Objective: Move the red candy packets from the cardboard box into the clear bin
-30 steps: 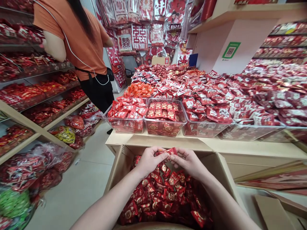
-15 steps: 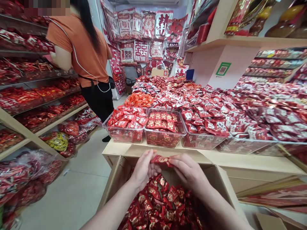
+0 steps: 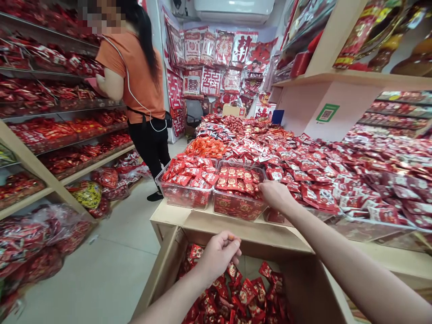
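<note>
My right hand [image 3: 276,195] reaches over the right rim of a clear plastic bin [image 3: 238,204] on the counter. Its fingers are pinched together beside the red-and-gold candy packets [image 3: 236,177] lying in rows there; whatever is between the fingertips is hidden. My left hand [image 3: 221,252] hovers above an open cardboard box [image 3: 297,274], its fingers curled in towards the thumb and nothing visible in them. Loose candy packets [image 3: 248,292] of the same red and gold look lie heaped in the box, below the left hand.
Another clear bin [image 3: 185,195] of red packets stands to the left, and heaps of red packets [image 3: 303,166] cover the counter behind and rightward. A person in an orange top [image 3: 141,76] stands by the loaded shelves [image 3: 60,108] at left. Stuffed plastic bags [image 3: 43,238] rest on the floor.
The red candy packet that both hands held over the box no longer shows. My right hand has moved forward to the bin; my left hand stays over the box, fingers now curled. The view has tilted up.
</note>
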`<state>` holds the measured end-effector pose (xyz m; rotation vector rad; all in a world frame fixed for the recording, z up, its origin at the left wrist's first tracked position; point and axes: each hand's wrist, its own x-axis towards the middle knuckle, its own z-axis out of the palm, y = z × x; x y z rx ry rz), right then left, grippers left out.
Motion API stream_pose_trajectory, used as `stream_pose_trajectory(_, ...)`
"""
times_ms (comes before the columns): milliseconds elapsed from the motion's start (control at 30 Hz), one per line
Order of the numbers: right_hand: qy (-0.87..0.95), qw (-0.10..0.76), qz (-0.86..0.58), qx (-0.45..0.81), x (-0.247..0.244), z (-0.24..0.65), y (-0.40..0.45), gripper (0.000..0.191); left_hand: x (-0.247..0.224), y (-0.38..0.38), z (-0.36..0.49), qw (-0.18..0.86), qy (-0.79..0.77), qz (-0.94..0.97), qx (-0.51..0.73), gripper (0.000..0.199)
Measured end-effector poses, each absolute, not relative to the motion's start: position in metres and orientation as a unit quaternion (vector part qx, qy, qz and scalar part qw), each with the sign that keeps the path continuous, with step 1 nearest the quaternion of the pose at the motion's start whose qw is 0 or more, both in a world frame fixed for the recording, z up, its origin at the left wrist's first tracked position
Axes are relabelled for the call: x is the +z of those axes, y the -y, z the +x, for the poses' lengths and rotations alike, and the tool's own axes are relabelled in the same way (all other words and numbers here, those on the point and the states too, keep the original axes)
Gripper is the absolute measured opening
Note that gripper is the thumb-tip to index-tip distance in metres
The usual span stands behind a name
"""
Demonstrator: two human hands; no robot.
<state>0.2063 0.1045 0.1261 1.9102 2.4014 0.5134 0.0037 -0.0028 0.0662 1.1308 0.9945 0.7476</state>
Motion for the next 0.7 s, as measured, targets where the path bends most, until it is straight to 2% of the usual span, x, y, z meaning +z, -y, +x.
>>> stream_pose_trajectory(167,-0.793,0.072,0.593,0.119,0.123,0.21,-0.116,0.023,0.066,0.003,0.003,0.661,-0.431,0.533,0.306,0.019)
stream_pose_trajectory(300,-0.805,0.083,0.58,0.092,0.131,0.217,-0.115,0.018,0.061,0.003,0.004,0.644,-0.425,0.574,0.276,0.018)
stream_pose_trajectory(400,-0.806,0.053,0.582,0.09,0.148,0.222,-0.097,0.021,0.057,0.004,0.002,0.598,-0.423,0.64,0.231,0.019)
stream_pose_trajectory(467,-0.804,-0.01,0.591,0.067,0.156,0.22,-0.074,0.023,0.051,0.005,-0.001,0.503,-0.43,0.727,0.183,0.021)
stream_pose_trajectory(533,-0.809,-0.08,0.582,-0.01,0.152,0.21,-0.042,0.023,0.04,0.007,-0.005,0.391,-0.438,0.804,0.098,0.023)
stream_pose_trajectory(600,-0.825,-0.109,0.537,-0.137,0.128,0.192,-0.008,0.021,0.025,0.008,-0.008,0.323,-0.454,0.83,-0.029,0.029)
stream_pose_trajectory(667,-0.834,-0.069,0.479,-0.265,0.086,0.169,0.022,0.018,0.007,0.008,-0.008,0.301,-0.482,0.808,-0.154,0.05)
stream_pose_trajectory(700,-0.823,-0.023,0.471,-0.315,0.06,0.157,0.035,0.01,-0.002,0.007,-0.008,0.3,-0.497,0.789,-0.204,0.063)
